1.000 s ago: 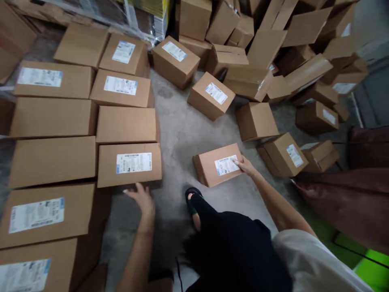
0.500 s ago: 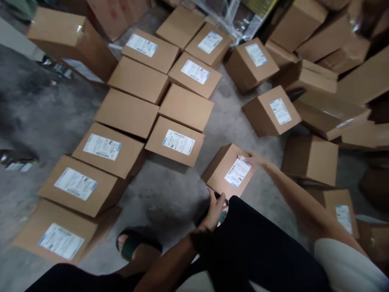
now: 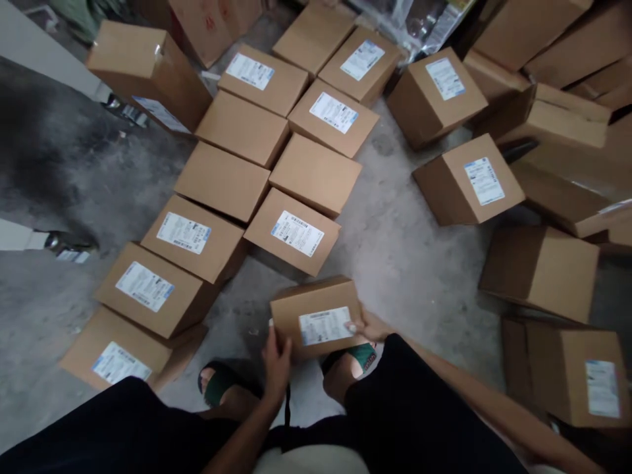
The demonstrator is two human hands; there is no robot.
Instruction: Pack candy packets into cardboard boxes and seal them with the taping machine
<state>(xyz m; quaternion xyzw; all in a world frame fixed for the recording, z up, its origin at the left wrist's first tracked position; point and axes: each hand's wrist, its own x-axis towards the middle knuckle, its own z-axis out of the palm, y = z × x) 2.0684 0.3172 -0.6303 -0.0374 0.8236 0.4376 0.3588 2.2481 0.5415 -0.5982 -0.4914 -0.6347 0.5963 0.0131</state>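
Observation:
Between my hands is a brown cardboard box (image 3: 289, 322) with a white shipping label (image 3: 326, 326) on its top, held in front of my feet. My left hand (image 3: 276, 359) grips the box's left end, thumb and fingers against its edge. At the right end, my right hand (image 3: 366, 326) clasps the box, its thumb near the label's edge and the other fingers mostly hidden. Just beyond the held box lies another labelled carton (image 3: 291, 232), the nearest of the second row.
Two rows of cartons (image 3: 222, 178) run away from me on the concrete floor (image 3: 395, 257). To the right stand separate labelled boxes (image 3: 469, 178) and a heap of cartons (image 3: 567, 125). Metal-footed legs (image 3: 64, 243) reach in from the left. My sandalled feet (image 3: 222, 388) are below.
The held box has moved left and towards me, and has turned so its long side lies across my view. Both hands have moved left with it.

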